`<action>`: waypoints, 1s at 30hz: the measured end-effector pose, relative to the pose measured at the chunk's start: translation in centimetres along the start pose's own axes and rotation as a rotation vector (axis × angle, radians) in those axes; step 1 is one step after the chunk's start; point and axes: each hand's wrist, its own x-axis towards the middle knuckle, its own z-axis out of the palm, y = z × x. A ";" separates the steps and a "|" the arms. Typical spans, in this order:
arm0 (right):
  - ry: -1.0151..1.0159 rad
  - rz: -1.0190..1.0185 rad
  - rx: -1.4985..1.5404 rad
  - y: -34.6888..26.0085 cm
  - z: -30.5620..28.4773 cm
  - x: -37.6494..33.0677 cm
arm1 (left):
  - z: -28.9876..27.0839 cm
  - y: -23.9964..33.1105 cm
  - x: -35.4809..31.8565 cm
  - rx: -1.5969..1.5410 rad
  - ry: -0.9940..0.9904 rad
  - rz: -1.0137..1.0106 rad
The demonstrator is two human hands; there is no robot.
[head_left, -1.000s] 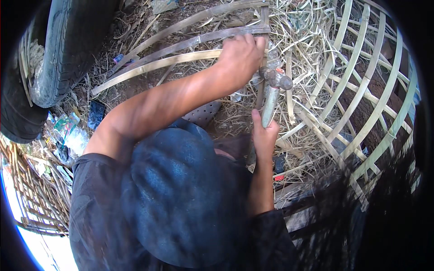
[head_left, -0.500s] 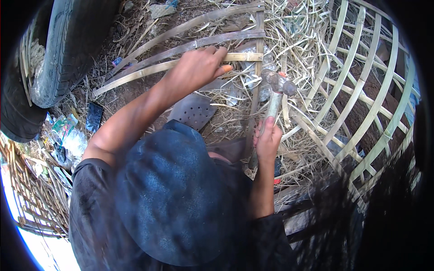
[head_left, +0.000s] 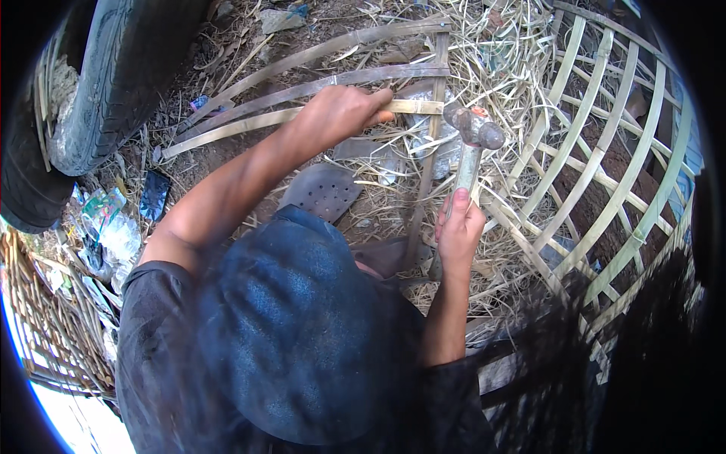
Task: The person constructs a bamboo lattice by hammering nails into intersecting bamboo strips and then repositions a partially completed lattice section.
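My left hand [head_left: 342, 113] is closed on a flat bamboo strip [head_left: 249, 121] that lies across the ground, near where it meets an upright bamboo slat [head_left: 431, 151]. My right hand [head_left: 458, 231] grips the pale handle of a hammer [head_left: 475, 132]. The hammer's metal head is held just right of the slat, close to the strip's end. A dark blue cap [head_left: 302, 333] and a dark shirt fill the lower middle and hide the ground below.
A woven bamboo lattice frame [head_left: 605, 189] curves along the right. Dry straw [head_left: 484, 45] covers the soil. A large rubber tyre [head_left: 113, 76] stands at upper left, with litter [head_left: 106, 219] and a sandal sole [head_left: 321, 189] nearby. Bamboo sticks [head_left: 53, 333] lie at lower left.
My left hand has slid left along the bamboo strip, away from the slat. The hammer head has lifted slightly; my right hand has stayed on the handle.
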 end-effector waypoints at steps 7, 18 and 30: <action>0.026 0.045 0.019 -0.6 0.2 -0.3 | 0.6 -0.6 0.0 -0.058 0.024 0.057; -0.001 0.051 -0.043 -0.5 0.1 -0.3 | 0.9 -0.4 0.1 0.031 0.011 0.039; 0.037 0.090 0.023 -0.6 -0.3 -0.6 | 1.9 -0.2 -0.1 0.171 0.060 0.045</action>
